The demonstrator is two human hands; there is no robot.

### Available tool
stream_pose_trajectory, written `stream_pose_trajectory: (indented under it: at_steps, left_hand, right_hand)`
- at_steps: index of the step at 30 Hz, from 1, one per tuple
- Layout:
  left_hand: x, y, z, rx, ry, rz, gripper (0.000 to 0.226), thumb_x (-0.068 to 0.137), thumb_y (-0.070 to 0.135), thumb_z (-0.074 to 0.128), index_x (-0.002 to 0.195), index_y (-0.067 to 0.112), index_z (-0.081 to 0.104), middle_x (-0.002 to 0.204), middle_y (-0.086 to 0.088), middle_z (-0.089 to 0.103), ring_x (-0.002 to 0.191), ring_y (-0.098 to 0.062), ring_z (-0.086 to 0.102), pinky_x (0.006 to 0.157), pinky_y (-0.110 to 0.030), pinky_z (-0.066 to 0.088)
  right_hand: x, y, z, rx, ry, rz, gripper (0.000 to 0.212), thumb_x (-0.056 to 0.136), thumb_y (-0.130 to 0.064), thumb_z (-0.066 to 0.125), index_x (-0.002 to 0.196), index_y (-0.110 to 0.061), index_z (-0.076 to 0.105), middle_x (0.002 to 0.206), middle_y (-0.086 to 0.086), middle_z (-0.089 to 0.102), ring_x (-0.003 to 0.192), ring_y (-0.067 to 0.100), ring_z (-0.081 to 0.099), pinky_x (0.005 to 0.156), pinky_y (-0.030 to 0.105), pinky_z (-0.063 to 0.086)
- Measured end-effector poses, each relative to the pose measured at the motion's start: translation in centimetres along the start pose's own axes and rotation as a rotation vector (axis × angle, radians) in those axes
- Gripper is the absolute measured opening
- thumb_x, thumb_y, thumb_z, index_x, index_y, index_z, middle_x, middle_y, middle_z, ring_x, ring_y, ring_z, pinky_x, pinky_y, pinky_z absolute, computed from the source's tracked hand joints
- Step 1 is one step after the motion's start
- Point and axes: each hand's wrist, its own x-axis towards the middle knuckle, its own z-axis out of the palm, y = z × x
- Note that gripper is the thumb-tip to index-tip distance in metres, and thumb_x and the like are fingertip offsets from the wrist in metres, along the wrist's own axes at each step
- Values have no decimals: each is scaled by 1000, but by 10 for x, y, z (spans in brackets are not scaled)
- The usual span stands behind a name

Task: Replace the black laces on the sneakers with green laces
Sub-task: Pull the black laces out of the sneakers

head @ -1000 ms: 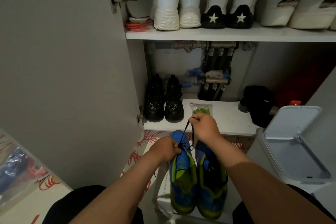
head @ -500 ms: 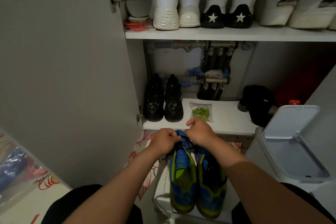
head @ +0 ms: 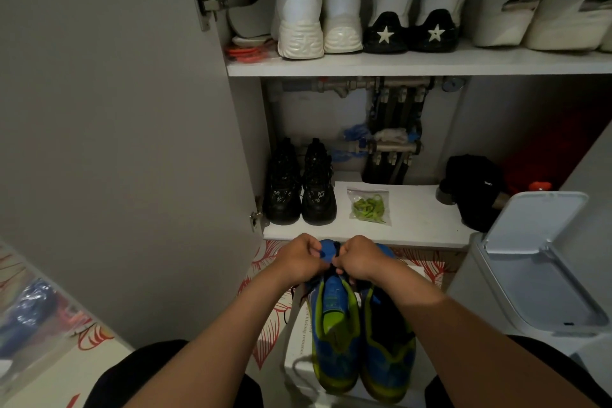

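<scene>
Left hand [head: 299, 258]: clenched on toe end of left sneaker [head: 334, 318], steadying it.
Right hand [head: 359, 258]: pinching black lace [head: 336, 250] at front eyelets.
Sneakers: side by side on white box [head: 298, 338], toes toward cabinet.
Green laces [head: 369, 205]: bagged on lower shelf [head: 414, 225], well apart from hands.
Risk: lace jams in eyelet if pulled at an angle; unsteadied shoe slides off box.

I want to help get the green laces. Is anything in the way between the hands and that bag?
Nothing visible blocks it. The bag of green laces lies on bare lower shelf, just beyond both hands; black boots stand off to its left.
</scene>
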Motion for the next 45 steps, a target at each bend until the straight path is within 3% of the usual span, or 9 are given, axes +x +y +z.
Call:
stream_pose_trajectory:
  at_steps: [4, 10, 14, 22, 26, 29, 34, 41, 45]
  left_hand:
    - [-8, -2, 0, 269, -171, -29, 42, 75, 23, 82, 109, 18, 58, 96, 1, 61, 82, -13, 59, 67, -24, 47]
    - [-7, 1, -3, 331, -183, -31, 34, 76, 13, 77, 104, 20, 59, 106, -5, 67, 87, -15, 61, 77, -29, 52]
    - [-7, 2, 0, 411, -173, 15, 29, 81, 17, 72, 109, 19, 66, 101, 0, 64, 91, -15, 59, 65, -20, 44]
    - [-4, -6, 6, 366, -56, 42, 13, 85, 24, 73, 96, 16, 76, 97, 4, 70, 95, -13, 64, 78, -20, 43]
    - [-1, -6, 6, 387, -88, 47, 17, 81, 25, 78, 95, 16, 75, 96, 4, 69, 92, -12, 62, 75, -21, 42]
    - [1, -6, 5, 430, -101, 49, 16, 82, 16, 74, 99, 14, 76, 104, 0, 71, 98, -14, 63, 80, -22, 46]
    - [2, -6, 4, 421, -127, 78, 31, 88, 2, 59, 111, 18, 72, 118, 1, 66, 105, -13, 59, 85, -20, 44]
    - [1, -5, 8, 435, -126, 66, 29, 86, 2, 60, 109, 17, 72, 118, -1, 65, 104, -15, 60, 81, -20, 45]
    - [1, -5, 10, 466, -120, 121, 34, 82, 3, 63, 108, 22, 69, 112, 0, 64, 99, -15, 59, 79, -21, 47]
  right_hand:
    - [5, -3, -2, 92, 87, -6, 15, 92, -12, 56, 78, -6, 59, 55, 13, 63, 43, 21, 61, 50, 25, 47]
    - [-1, -11, 6, 494, -12, 50, 18, 106, -19, 42, 102, -7, 54, 93, 15, 73, 61, 26, 71, 48, 30, 52]
    - [0, -13, 0, 606, -27, 50, 19, 108, -22, 36, 104, -8, 48, 82, 11, 69, 52, 24, 66, 52, 34, 57]
    - [8, -11, -1, 604, 113, 26, 15, 105, -18, 44, 95, -9, 49, 70, 10, 51, 47, 19, 44, 49, 31, 49]
    - [13, -8, -1, 506, 223, 9, 16, 104, -22, 46, 93, -11, 52, 78, 14, 55, 55, 24, 51, 51, 33, 48]
    - [14, -6, 1, 324, 304, -33, 19, 104, -23, 46, 104, -7, 57, 92, 11, 59, 85, 26, 57, 74, 37, 47]
    - [9, -5, 1, 49, 281, -109, 14, 105, -16, 42, 102, -8, 53, 98, 8, 56, 89, 21, 49, 65, 26, 29]
    - [8, -2, -17, -376, 497, -136, 23, 97, -9, 49, 120, -7, 53, 105, 16, 68, 95, 34, 64, 67, 31, 39]
    - [11, 7, -32, -421, 433, -104, 31, 94, -6, 51, 122, -12, 62, 119, 13, 65, 104, 30, 62, 77, 32, 49]
